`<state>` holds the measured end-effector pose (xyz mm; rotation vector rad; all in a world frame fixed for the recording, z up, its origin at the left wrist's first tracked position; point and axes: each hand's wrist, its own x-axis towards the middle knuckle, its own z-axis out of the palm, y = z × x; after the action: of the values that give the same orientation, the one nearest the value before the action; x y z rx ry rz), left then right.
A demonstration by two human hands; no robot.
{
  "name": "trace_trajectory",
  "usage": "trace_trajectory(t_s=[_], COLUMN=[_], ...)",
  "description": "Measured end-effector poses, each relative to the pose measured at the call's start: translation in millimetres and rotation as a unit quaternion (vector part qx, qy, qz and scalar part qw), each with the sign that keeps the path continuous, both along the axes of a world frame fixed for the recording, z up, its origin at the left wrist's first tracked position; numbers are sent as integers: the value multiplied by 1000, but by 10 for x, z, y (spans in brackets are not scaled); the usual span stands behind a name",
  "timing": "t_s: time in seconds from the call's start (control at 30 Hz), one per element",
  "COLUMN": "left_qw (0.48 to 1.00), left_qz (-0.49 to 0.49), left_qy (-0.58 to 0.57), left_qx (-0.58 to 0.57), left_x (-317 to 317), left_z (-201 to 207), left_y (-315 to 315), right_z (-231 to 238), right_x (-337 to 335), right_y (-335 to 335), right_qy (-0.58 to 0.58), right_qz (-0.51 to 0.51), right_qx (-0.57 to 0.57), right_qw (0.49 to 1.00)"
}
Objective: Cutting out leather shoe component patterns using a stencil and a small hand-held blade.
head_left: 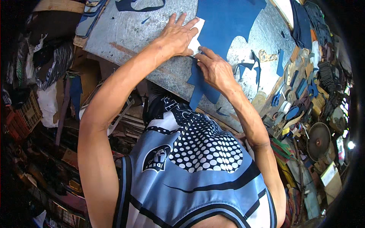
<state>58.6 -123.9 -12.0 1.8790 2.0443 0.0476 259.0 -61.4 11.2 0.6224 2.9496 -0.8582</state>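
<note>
A blue sheet of material (pixel 218 28) with cut, curved edges lies on the grey metal-topped table (pixel 125 28). On its left edge rests a white flat piece (pixel 196 41), perhaps a pattern. My left hand (pixel 178 37) presses on the white piece and the tabletop with fingers spread. Close by, at the lower end of the white piece, my right hand (pixel 216 70) has its fingers bent together over the blue sheet. Whatever it may hold is hidden under the fingers. A blue strip (pixel 203 91) hangs toward the table's near edge below my right hand.
Blue offcuts (pixel 255 68) and a tan cut-out piece (pixel 267 56) lie on the table's right side. Another dark blue offcut (pixel 142 5) is at the far left. Tools and scraps, including blue-handled scissors (pixel 276 99), crowd the right edge. A crate (pixel 28 114) stands left.
</note>
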Motion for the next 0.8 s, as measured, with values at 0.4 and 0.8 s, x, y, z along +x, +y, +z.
trace_trajectory(t_s=[0.4,0.8], left_qw=[999,998], left_qz=[14,20], left_qy=[-26,-32], left_qx=[37,47], left_x=[4,59], left_z=[-106,-147], left_y=[-12,-16], right_z=[49,107], right_x=[94,58], right_y=[278,536], right_qy=[-30,-50], right_qz=[67,144], right_qx=[-18,-16], right_qw=[997,988])
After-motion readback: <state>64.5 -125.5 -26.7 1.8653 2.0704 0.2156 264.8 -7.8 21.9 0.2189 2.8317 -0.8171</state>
